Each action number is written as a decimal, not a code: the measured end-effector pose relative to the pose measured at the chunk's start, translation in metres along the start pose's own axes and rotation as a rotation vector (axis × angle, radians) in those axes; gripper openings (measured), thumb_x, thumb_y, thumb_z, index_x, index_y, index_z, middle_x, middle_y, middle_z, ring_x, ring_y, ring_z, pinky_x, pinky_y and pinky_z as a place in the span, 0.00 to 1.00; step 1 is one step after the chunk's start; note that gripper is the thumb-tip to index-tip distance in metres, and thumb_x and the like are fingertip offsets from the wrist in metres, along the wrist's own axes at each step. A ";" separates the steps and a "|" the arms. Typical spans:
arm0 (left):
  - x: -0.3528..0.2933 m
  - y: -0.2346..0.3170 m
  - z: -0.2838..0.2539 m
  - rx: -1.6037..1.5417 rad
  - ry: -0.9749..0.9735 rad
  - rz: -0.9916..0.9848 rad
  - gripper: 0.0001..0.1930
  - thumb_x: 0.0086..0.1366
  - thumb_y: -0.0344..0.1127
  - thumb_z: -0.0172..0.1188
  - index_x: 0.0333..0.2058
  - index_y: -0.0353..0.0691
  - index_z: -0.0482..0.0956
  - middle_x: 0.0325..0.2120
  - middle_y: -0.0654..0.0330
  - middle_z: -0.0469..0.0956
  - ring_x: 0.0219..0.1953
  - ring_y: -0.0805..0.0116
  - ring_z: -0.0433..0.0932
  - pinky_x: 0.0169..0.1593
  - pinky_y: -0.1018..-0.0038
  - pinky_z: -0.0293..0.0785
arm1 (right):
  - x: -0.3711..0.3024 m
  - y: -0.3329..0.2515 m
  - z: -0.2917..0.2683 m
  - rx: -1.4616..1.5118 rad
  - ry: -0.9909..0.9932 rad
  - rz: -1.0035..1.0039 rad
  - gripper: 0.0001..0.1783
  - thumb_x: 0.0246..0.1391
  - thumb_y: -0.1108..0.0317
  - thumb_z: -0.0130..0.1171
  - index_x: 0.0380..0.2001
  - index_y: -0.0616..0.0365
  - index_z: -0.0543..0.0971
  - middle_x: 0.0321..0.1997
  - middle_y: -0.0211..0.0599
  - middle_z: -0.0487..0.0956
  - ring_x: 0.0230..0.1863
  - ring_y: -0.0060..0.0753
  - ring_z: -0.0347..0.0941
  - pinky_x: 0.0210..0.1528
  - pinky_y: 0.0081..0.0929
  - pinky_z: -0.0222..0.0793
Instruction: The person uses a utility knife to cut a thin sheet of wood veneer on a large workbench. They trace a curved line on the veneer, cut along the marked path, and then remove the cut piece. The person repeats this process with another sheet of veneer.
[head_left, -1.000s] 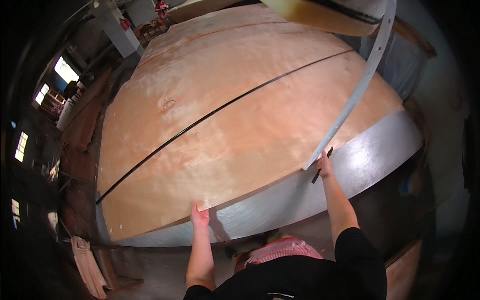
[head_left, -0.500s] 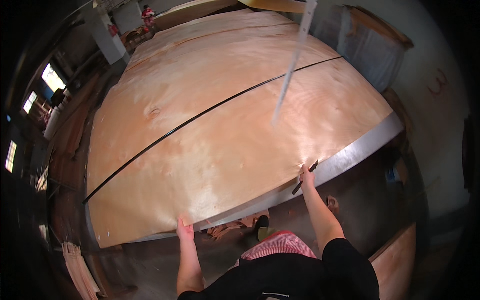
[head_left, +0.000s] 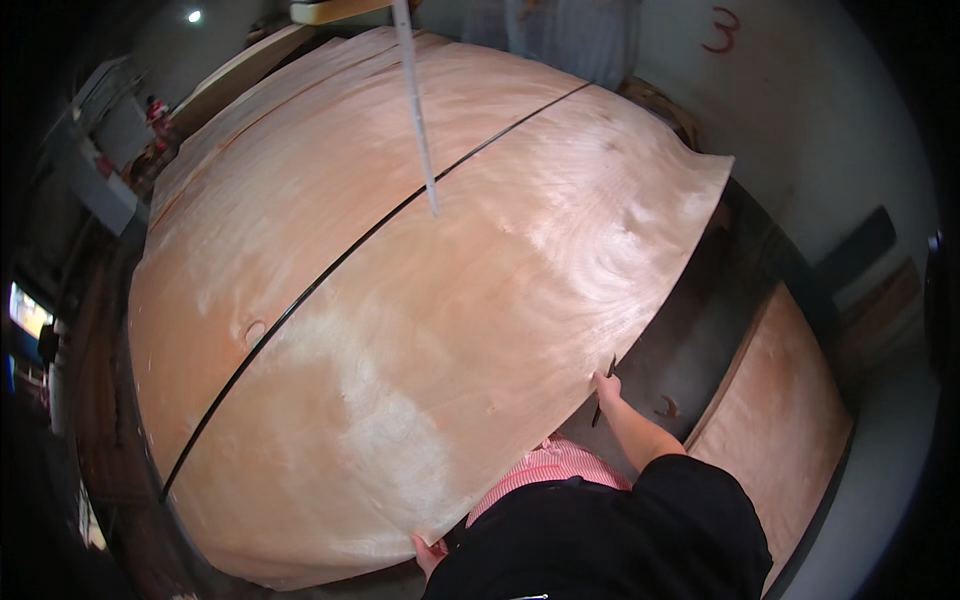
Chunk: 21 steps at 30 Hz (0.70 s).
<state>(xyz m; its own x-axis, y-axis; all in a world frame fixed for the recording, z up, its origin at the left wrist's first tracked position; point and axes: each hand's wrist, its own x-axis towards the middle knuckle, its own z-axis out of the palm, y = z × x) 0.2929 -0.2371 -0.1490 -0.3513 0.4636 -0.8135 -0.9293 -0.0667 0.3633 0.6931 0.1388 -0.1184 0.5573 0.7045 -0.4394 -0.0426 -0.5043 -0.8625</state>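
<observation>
A very large, thin, pale-brown veneer sheet (head_left: pixel 450 330) fills most of the view, its near edge lifted and bowed toward me. My left hand (head_left: pixel 430 552) grips that near edge low down, partly hidden by my body. My right hand (head_left: pixel 605 385) pinches the sheet's right-hand edge and also has a thin dark stick-like tool (head_left: pixel 601 400) between its fingers. A dark line (head_left: pixel 330 270) runs slantwise across the wood, from far right to near left.
A narrow pale strip (head_left: pixel 416 120) hangs down from above over the far half of the sheet. Another brown board (head_left: pixel 780 430) lies low at the right. A light wall (head_left: pixel 800 110) stands behind it. A person in red (head_left: pixel 158 110) is far off at the left.
The sheet's near edge has come up and toward me and now hides the grey table edge. Both hands have risen with it. The hanging strip has shifted left in view.
</observation>
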 end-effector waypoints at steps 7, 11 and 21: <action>-0.017 0.023 0.040 0.624 -0.200 -0.350 0.20 0.61 0.50 0.42 0.39 0.40 0.70 0.31 0.58 0.75 0.31 0.69 0.74 0.28 0.78 0.71 | 0.003 0.007 -0.016 -0.233 -0.017 0.045 0.08 0.42 0.65 0.54 0.25 0.59 0.71 0.17 0.32 0.74 0.15 0.22 0.67 0.18 0.20 0.60; 0.038 0.052 0.012 1.070 -0.266 -0.361 0.20 0.62 0.50 0.39 0.38 0.39 0.71 0.29 0.58 0.75 0.28 0.69 0.74 0.27 0.77 0.71 | -0.017 -0.008 0.016 -0.618 -0.285 -0.140 0.08 0.43 0.66 0.53 0.27 0.57 0.73 0.20 0.34 0.76 0.20 0.21 0.71 0.21 0.21 0.63; -0.016 0.125 0.206 1.009 -0.185 0.175 0.14 0.61 0.42 0.45 0.38 0.38 0.71 0.30 0.61 0.76 0.26 0.78 0.72 0.28 0.84 0.66 | -0.116 -0.063 0.124 -0.651 -0.873 -0.394 0.09 0.50 0.69 0.45 0.33 0.60 0.71 0.15 0.33 0.71 0.17 0.23 0.67 0.21 0.22 0.63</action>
<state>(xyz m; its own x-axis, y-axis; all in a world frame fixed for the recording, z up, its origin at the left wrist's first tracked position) 0.2058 -0.0715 0.0031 -0.3699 0.6526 -0.6613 -0.3094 0.5846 0.7500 0.5282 0.1506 -0.0441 -0.3360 0.8471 -0.4117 0.5829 -0.1563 -0.7974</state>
